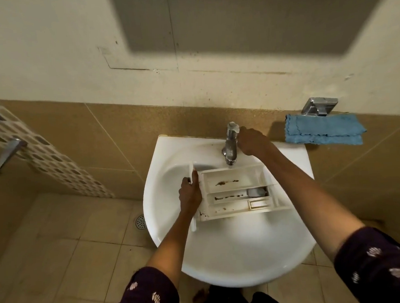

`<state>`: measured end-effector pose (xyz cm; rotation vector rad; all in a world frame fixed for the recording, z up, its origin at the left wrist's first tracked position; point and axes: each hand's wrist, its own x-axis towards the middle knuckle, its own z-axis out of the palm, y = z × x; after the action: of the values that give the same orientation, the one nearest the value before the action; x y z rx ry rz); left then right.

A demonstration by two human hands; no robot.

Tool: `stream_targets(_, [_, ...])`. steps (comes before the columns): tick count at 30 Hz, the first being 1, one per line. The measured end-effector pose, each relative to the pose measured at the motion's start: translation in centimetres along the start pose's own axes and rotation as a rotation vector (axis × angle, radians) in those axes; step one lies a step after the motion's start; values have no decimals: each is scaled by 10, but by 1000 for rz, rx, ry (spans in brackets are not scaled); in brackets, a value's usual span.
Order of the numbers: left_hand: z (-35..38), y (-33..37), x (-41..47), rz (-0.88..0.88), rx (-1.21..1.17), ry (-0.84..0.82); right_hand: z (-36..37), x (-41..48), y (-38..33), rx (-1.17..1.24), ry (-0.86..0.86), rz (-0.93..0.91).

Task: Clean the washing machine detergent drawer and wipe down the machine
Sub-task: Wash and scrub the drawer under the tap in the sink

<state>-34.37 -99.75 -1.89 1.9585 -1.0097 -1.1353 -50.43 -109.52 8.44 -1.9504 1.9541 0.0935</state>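
A white detergent drawer [235, 191] with brown stains in its compartments lies across the white sink [237, 255], right under the spout of the chrome tap [231, 144]. My left hand [189, 194] grips the drawer's front panel at its left end. My right hand [251, 141] is curled round the tap's handle at the sink's back edge. No water is visibly running.
A folded blue cloth [324, 132] hangs on the tiled ledge right of the sink, below a chrome fitting [319, 107]. A chrome lever [6, 154] sticks out from the mosaic wall on the left. A floor drain [140, 221] lies left of the sink.
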Motion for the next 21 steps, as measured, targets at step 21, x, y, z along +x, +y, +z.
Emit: stream_targets(21, [7, -7, 1, -49, 4, -5, -1, -12, -15, 78, 56, 122])
